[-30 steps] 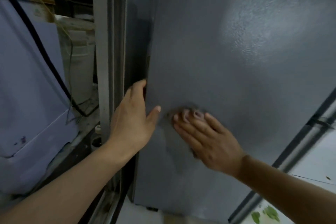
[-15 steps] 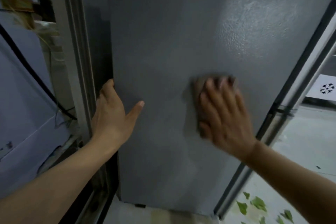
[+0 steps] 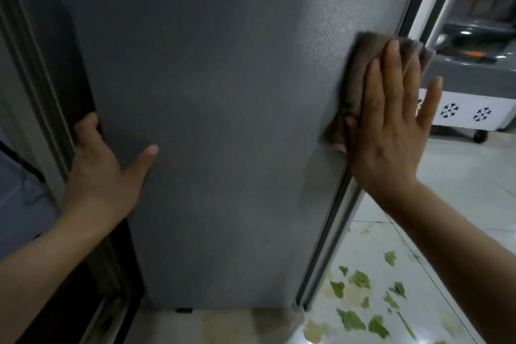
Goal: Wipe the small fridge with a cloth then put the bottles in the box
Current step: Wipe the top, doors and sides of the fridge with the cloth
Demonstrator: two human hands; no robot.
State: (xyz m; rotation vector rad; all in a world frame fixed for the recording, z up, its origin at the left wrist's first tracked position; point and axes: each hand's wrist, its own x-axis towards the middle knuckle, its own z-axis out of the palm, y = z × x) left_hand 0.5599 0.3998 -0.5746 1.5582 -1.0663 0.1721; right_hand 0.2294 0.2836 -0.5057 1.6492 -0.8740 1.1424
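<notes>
**Fridge side under the cloth, at its right edge**

Fridge [image 3: 223, 120] fills most of my view: a grey, slightly pebbled side panel standing upright on the floor [image 3: 460, 204]. My right hand [image 3: 391, 131] lies flat on the brown cloth [image 3: 360, 70], fingers straight and spread, pressing it against the panel close to the right edge, where a pale trim strip [image 3: 332, 234] runs down. The cloth is bunched under my palm and shows above and to the left of my fingers. My left hand [image 3: 103, 173] is on the panel's left edge: thumb laid out straight on the grey face, fingers wrapped round the back edge into the dark gap [image 3: 81, 75] beside it, so that grip is closed on the fridge. Green leaf scraps [image 3: 360, 279] lie scattered on the pale floor tiles near the fridge's lower right corner. A white cabinet with snowflake marks [image 3: 463, 114] stands well behind.
</notes>
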